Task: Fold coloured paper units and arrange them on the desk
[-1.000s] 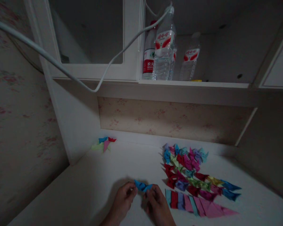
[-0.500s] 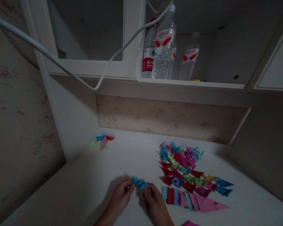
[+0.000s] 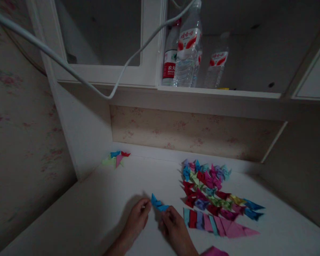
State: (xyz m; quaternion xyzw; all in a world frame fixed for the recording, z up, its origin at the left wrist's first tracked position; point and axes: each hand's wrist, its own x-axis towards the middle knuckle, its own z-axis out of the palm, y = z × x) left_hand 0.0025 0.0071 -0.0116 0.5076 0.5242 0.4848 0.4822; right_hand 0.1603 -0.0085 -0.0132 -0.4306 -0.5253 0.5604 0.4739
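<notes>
My left hand (image 3: pixel 137 219) and my right hand (image 3: pixel 174 227) meet low on the white desk (image 3: pixel 96 209). Both pinch a small folded blue paper piece (image 3: pixel 157 204) between their fingertips, the left at its near-left end, the right at its right end. The piece sticks up and away from me. To the right lies a spread of several folded coloured paper pieces (image 3: pixel 208 188) in red, pink, blue, green and purple. In front of that lies a row of flat paper strips and triangles (image 3: pixel 214 224).
A small cluster of folded papers (image 3: pixel 116 159) sits at the back left by the white cabinet side. Above, a shelf (image 3: pixel 218 93) carries water bottles (image 3: pixel 186 49). A white cable (image 3: pixel 77 76) hangs across. A pink paper corner (image 3: pixel 214 251) shows at the bottom edge.
The blue piece has tilted so its left tip points up and back. My hands have stayed pinched on it, and the view has shifted a little.
</notes>
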